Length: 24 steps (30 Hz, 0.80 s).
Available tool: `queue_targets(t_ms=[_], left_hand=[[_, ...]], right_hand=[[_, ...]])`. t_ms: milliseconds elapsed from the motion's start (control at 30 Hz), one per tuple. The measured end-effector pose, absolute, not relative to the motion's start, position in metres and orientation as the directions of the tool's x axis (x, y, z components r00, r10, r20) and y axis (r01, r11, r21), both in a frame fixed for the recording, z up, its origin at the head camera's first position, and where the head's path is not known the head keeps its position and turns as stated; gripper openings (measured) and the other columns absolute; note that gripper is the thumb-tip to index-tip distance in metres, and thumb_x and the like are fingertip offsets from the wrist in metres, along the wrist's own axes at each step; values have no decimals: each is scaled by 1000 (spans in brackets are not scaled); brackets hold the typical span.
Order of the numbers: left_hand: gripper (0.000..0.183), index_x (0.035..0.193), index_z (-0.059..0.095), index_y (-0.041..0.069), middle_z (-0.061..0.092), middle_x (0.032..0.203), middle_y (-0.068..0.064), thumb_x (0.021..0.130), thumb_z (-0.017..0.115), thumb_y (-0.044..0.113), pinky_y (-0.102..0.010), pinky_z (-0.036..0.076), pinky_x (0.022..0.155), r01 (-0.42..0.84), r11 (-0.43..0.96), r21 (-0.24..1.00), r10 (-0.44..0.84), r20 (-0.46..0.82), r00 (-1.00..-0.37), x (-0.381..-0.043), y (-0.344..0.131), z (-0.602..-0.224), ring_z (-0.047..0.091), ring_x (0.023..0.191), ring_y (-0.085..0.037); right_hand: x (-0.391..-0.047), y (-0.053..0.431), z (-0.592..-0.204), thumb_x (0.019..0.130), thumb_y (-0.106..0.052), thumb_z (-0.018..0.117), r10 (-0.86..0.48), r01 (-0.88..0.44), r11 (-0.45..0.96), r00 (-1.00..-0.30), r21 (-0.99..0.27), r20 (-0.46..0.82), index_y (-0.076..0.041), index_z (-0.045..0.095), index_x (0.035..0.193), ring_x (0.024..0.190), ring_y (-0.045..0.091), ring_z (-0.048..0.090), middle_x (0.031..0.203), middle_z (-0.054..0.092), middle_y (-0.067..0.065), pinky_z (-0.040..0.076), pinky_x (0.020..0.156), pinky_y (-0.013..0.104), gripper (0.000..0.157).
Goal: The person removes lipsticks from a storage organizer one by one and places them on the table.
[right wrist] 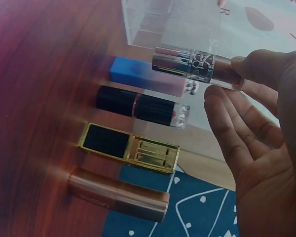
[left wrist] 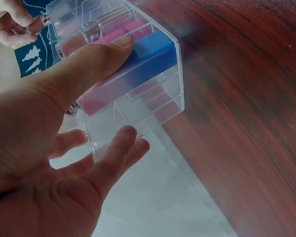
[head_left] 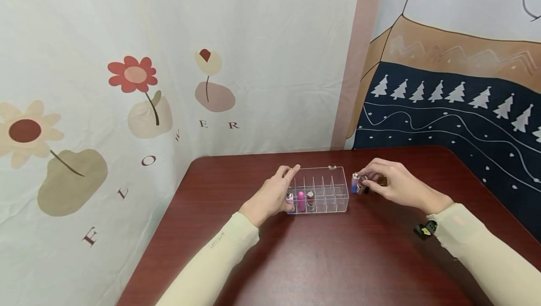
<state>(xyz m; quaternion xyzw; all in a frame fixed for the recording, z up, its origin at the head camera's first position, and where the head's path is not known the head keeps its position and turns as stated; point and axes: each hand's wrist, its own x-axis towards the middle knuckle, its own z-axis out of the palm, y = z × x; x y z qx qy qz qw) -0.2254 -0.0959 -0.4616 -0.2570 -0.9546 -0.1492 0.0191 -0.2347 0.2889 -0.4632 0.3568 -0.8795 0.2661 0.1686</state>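
My left hand (head_left: 272, 193) holds the left end of a clear compartmented organizer box (head_left: 347, 201), thumb on its front and fingers behind. Several lipsticks stand in its left front compartments: a blue and pink one (left wrist: 155, 52) under the thumb, a bright pink one (head_left: 301, 201), and a dark one with a silvery base (head_left: 311, 201). To the right of the box, my right hand (head_left: 390, 181) pinches a clear-and-silver lipstick (right wrist: 180, 63) between thumb and fingers. In the right wrist view it overlaps a standing blue and pink lipstick (right wrist: 130, 74).
Beside that lipstick stand a black lipstick (right wrist: 118, 102), a gold-framed black lipstick (right wrist: 108, 140) and a rose-gold lipstick (right wrist: 118, 195) in a row. The dark red table (head_left: 304, 259) meets hanging cloths with flower (head_left: 133, 74) and tree (head_left: 418, 92) prints behind.
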Motion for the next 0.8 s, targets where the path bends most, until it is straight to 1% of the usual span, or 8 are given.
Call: queue_targets(t_ms=[167,400,633,800], left_hand=[[126,181,35,12,50,170,-25,80,110,12,-50,70,106,499,821,277,487,114,-866,-226,-96,-461,82,104,-45],[126,182,34,11,50,170,-25,81,110,13,-50,69,108,498,822,276,487,111,-866,-225,-95,-460,82,109,-45],[126,182,34,12,50,171,-25,81,110,14,-50,70,106,491,827,274,482,104,-870,-225,-94,-461,83,102,-46],[126,182,34,13,50,171,-24,81,110,14,-50,70,106,487,828,277,479,100,-872,-224,-94,-460,83,102,-46]], right_hand=[[-234,289,-467,97,-2,93,-542,-702,613,-707,-361,455,-13,85,121,92,-1,72,113,80,-5,72,78,34,27],[-235,289,-473,97,-1,93,-559,-698,610,-714,-374,421,-12,85,122,94,-1,72,114,80,-6,71,81,31,28],[-235,288,-477,97,-2,93,-576,-689,625,-725,-368,379,-11,87,126,96,1,73,114,80,-5,71,84,29,31],[-235,288,-479,98,-4,93,-575,-676,633,-736,-376,357,-12,87,128,97,2,73,115,80,-6,71,87,28,31]])
